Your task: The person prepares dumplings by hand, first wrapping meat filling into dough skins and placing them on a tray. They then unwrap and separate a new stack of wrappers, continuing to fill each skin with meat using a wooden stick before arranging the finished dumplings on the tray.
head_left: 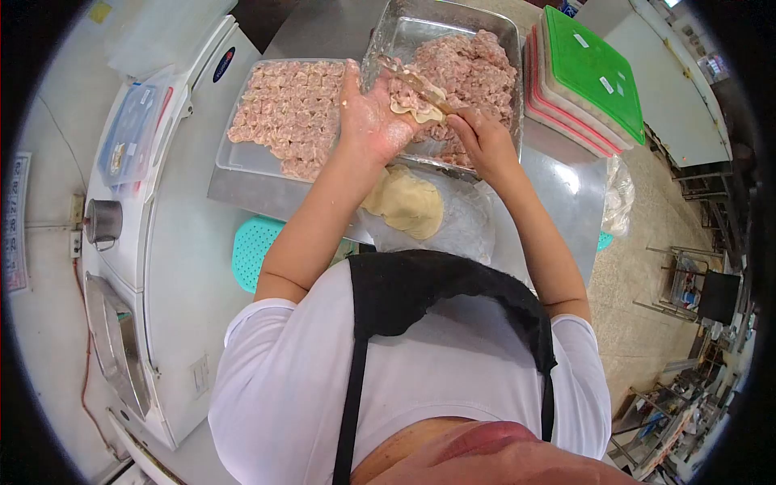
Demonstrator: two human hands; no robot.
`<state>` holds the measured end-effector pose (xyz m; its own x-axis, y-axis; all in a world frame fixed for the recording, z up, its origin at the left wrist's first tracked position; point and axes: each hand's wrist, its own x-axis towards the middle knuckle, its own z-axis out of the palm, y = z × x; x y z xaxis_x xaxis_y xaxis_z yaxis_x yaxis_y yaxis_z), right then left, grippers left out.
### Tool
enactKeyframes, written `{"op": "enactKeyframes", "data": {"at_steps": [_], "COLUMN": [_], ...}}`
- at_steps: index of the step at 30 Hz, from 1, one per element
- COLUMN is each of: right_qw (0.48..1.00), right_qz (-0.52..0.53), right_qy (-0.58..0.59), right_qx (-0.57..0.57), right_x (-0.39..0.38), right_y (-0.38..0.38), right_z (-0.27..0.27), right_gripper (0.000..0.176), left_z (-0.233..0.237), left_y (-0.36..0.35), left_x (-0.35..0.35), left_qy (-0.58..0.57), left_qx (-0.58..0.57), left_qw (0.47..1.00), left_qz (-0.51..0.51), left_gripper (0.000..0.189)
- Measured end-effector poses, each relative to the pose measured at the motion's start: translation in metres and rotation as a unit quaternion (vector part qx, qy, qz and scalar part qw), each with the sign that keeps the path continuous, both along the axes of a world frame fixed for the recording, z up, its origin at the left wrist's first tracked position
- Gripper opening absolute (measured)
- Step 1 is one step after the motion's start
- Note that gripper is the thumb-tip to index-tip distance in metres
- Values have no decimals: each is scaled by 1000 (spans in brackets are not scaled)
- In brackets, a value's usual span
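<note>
Above the steel tray, my left hand (377,121) is palm up with its thumb out, dusted with flour. A thin dough wrapper (426,114) with pink minced meat on it lies across its fingers, which are mostly hidden. My right hand (487,141) grips the end of a flat, narrow filling spatula (432,97), its blade lying over the meat on the wrapper. Under and behind both hands, the steel tray (517,48) holds a large mound of minced meat (477,69). Close to my body sits a stack of pale round wrappers (412,206) on clear plastic.
Left of the steel tray, a plastic tray (250,158) carries rows of filled dumplings (287,109). Stacked containers with a green lid (594,65) stand at the right. A white freezer (178,242) is on the left, near a turquoise perforated stool (255,250).
</note>
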<state>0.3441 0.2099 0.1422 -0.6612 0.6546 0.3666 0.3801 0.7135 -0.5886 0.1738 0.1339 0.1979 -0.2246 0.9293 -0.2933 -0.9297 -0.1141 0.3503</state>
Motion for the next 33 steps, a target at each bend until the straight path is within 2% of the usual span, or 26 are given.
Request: {"op": "enactKeyframes", "data": {"at_steps": [3,5,6,10,12,15,18,22,23,24,25,27,28,29,30,31,33], "right_qw": [999,994,990,992,977,968,984,992,998,980,980,964,964,948,928,928,958], "right_qz": [28,23,-9,-5,4,-41,15,58,31,4,3,7,4,15,27,26,98], "right_qy": [-17,-105,-130,-85,-173,-206,-137,-62,-16,30,34,19,23,-10,-42,-41,-29], "right_qx": [20,5,57,94,127,134,108,95,-51,-196,-195,-265,-265,-318,-369,-369,-268], "right_x": [14,26,28,24,31,34,27,51,59,66,70,76,81,86,91,98,110], "right_y": [8,13,5,-7,4,-24,-15,8,12,14,18,24,23,22,19,17,12], "right_z": [-2,15,30,26,35,87,46,47,50,51,48,44,47,53,61,67,77], "right_gripper": [26,26,26,25,24,24,25,26,27,29,29,33,33,33,33,33,33], "left_z": [-20,-50,-50,-42,-32,-40,-26,-26,-24,-18,-12,0,3,5,6,6,5], "left_y": [4,12,13,13,13,10,13,9,10,10,7,0,1,2,4,6,9], "left_x": [-18,-34,-36,-30,-28,-32,-23,-32,-32,-28,-22,-7,-2,3,6,8,10], "left_qy": [-28,-11,7,56,69,91,54,0,89,176,179,394,396,542,672,673,775], "left_qx": [34,20,6,1,-11,9,-19,34,57,81,82,95,96,107,114,115,134], "left_qw": [999,1000,999,998,997,996,997,998,994,981,980,912,911,832,731,730,617], "left_qz": [-10,15,38,17,28,17,44,55,27,-2,-5,-66,-70,-49,-26,-26,-22], "left_gripper": [79,78,77,77,77,72,66,55,50,49,49,64,64,71,79,79,71]}}
